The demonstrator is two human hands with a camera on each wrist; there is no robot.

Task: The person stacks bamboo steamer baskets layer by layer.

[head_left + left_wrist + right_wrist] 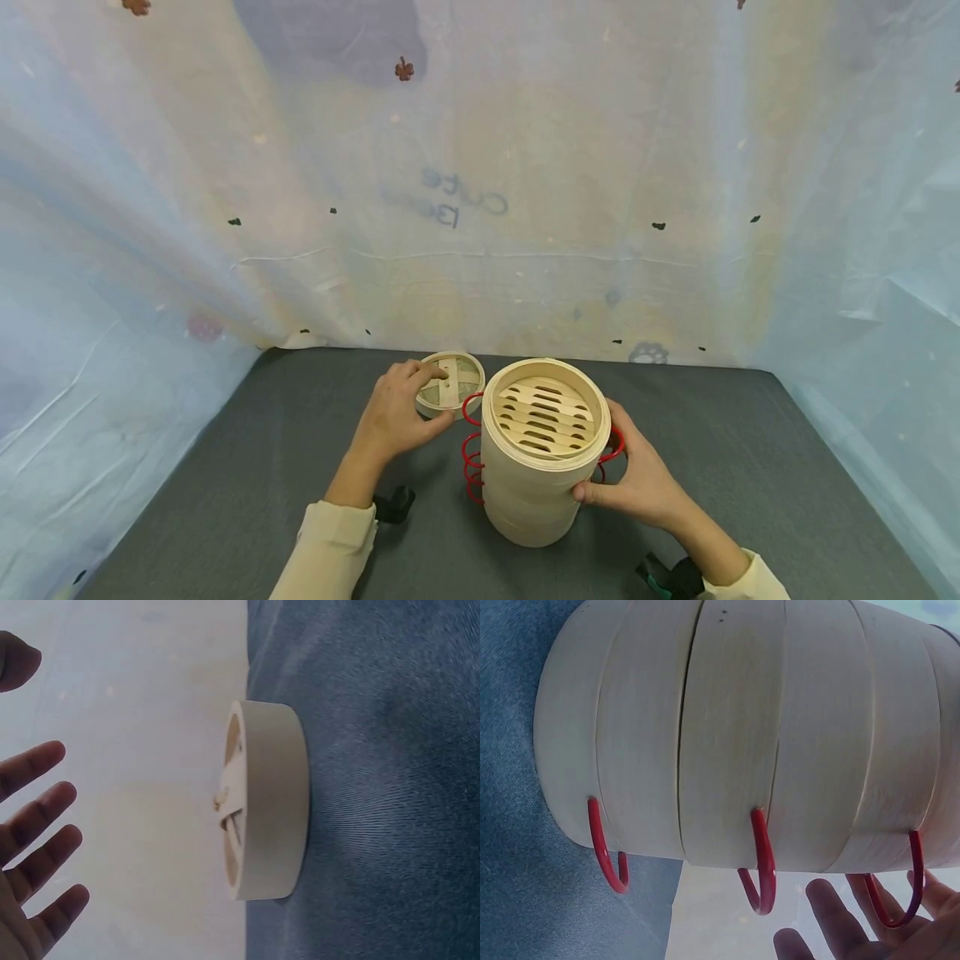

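Note:
A tall stack of round bamboo steamer baskets (525, 492) stands upright, slatted floor showing in its uncovered top and red handles (761, 862) down its sides. My right hand (637, 475) is at the stack's right side, close to the upper red handle, its thumb overlapping the wall and its other fingers (836, 915) loosely spread. Behind and left of the stack, a round bamboo lid (450, 383) lies on the table. Over the lid's near left side is my left hand (397, 412), fingers and thumb spread, with a gap between fingertips and lid in the left wrist view.
Dark grey cloth covers the table (285, 467). Pale patterned sheeting (525, 208) hangs behind the table and along both sides. Dark wrist devices (395, 504) sit below both hands.

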